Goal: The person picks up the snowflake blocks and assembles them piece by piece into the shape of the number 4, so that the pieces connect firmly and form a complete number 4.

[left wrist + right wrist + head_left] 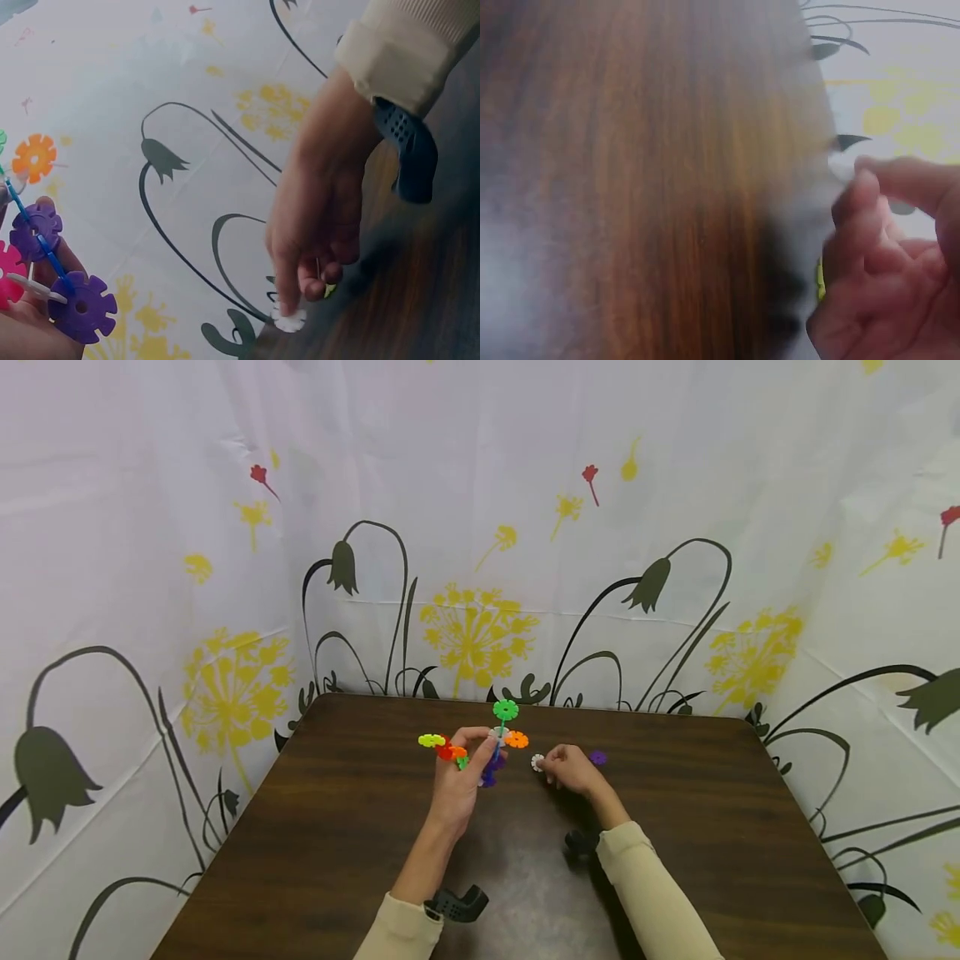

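My left hand (pixel 454 789) holds up a joined cluster of notched plastic flower discs. A green disc (pixel 506 710) tops it, with an orange disc (pixel 517 740) below and a yellow disc (pixel 432 741) on the left. In the left wrist view, a purple disc (pixel 82 307) of the cluster hangs beside blue and pink ones. My right hand (pixel 572 768) pinches a loose white disc (pixel 289 319) between thumb and finger. A yellow-green piece (pixel 330 290) shows by its curled fingers; whether they hold it I cannot tell.
Just right of the right hand, a purple disc (pixel 598 757) lies on the dark wooden table (pixel 337 827). Behind the table's far edge hangs a white curtain (pixel 480 485) printed with flowers. Both wrists wear black camera mounts.
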`<state>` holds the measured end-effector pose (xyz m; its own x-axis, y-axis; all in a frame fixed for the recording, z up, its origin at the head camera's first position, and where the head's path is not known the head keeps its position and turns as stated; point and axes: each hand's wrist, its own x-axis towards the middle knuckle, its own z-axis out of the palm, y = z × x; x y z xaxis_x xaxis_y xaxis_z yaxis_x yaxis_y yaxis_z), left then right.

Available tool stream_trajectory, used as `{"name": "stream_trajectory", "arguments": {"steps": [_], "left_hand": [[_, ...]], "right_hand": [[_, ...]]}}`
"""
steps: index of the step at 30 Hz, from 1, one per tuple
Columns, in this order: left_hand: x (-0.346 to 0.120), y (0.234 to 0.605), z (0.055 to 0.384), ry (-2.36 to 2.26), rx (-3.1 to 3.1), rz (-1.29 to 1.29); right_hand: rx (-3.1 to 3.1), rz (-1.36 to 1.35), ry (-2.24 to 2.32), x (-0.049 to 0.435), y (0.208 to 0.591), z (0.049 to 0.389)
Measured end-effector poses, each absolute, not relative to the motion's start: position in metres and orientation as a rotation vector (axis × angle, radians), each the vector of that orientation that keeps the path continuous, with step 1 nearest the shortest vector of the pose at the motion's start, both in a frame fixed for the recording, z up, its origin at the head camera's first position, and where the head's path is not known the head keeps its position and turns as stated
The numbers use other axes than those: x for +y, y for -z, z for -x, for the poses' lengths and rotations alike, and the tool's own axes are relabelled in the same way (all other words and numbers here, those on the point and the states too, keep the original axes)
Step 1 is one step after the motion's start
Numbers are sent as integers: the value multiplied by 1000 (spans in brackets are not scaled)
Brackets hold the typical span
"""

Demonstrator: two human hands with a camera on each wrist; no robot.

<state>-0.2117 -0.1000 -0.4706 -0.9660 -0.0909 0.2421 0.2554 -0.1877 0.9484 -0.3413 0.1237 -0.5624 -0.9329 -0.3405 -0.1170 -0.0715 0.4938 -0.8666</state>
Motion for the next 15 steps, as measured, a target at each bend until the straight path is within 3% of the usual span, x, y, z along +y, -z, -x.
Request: {"name": "stream_trajectory", "arguments": {"steps": [5, 15], "left_hand": [[-103, 473, 213, 2252, -1824, 200], [-105, 466, 212, 2235, -1817, 198]], "right_hand": [[2300, 390, 1661, 127, 553, 324], [2136, 540, 1962, 130, 486, 278]]}}
